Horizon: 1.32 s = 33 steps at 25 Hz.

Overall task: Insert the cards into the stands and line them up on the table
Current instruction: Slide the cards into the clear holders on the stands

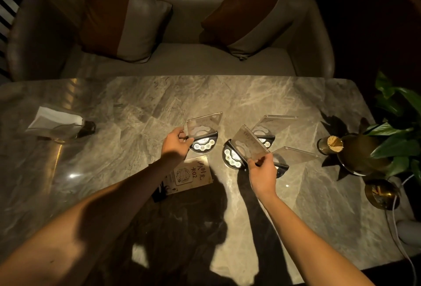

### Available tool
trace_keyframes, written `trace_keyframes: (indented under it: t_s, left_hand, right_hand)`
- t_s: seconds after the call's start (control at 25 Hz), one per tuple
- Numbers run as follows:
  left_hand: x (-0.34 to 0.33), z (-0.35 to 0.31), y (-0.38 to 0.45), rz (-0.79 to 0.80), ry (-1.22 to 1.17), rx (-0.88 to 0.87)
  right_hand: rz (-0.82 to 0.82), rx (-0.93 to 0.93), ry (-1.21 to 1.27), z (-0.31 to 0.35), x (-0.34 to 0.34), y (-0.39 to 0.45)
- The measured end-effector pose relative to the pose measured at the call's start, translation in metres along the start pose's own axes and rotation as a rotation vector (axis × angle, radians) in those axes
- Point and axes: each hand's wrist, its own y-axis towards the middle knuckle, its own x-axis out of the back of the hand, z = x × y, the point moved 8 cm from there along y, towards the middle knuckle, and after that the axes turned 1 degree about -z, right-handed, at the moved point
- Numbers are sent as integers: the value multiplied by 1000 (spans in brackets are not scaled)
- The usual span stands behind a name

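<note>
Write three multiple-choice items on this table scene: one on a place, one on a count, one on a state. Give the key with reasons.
1. Where does the loose printed card lie?
A. On the sofa
B. Flat on the table, near the left hand
C. In the plant pot

2. How many clear stands are on the table?
A. Two
B. Four
C. Six

3. The stand at the right hand is:
A. Tilted
B. Lying flat
C. Stacked on another

Key: B, it lies flat below the left hand; B, four black bases show; A, its panel leans sideways.
</note>
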Motion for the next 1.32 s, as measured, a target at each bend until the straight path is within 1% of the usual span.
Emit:
trace_keyframes:
  t_s: [0.04,0.08,0.16,0.24,0.28,0.36,0.44,0.56,0.64,0.72,0.8,0.84,0.92,1.0,1.12,1.24,1.32]
  left_hand:
    - [0,9,0,38,71,14]
    - [0,18,-2,99,199,26]
    - [-3,40,-9,241,397,61]
    - [-4,56,-18,311,474,51]
    - [-4,60,-20,303,529,-5]
    - [-3,62,-29,277,640,-133]
    - [-4,69,-40,297,609,-126]
    - [-7,77,-59,374,545,-146]
    - [-8,83,-71,407,481,-166]
    - [-8,84,-77,426,341,-135]
    - [-5,81,-84,441,194,-10]
    - [-6,80,-86,458,109,24]
    - [-10,70,-90,470,47,-17]
    - [-10,58,-95,425,16,-37]
    - [-8,27,-99,345,11,-124]
    - [-6,-5,-101,317,21,-223]
    - [-6,-22,-103,312,37,-285]
  right_hand:
    - [-15,-33,13,-4,-3,-7]
    - [-23,-62,32,-10,-7,-14]
    - [12,-115,54,-20,-23,-34]
    - [124,-177,12,-34,-48,-54]
    - [208,-222,23,-40,-62,-63]
    - [383,-402,94,-62,-92,-83]
    - [539,-515,151,-79,-114,-105]
    - [610,-535,138,-98,-126,-124]
    - [583,-594,170,-118,-128,-126]
    - [546,-614,212,-145,-130,-118]
    - [456,-657,309,-121,-113,-126]
    - [428,-676,368,-109,-107,-131]
    - [424,-631,429,-85,-97,-134]
    - [394,-557,438,-72,-86,-125]
    - [355,-388,491,-30,-61,-116]
    - [300,-179,393,7,-32,-103]
    - [256,-86,331,20,-19,-92]
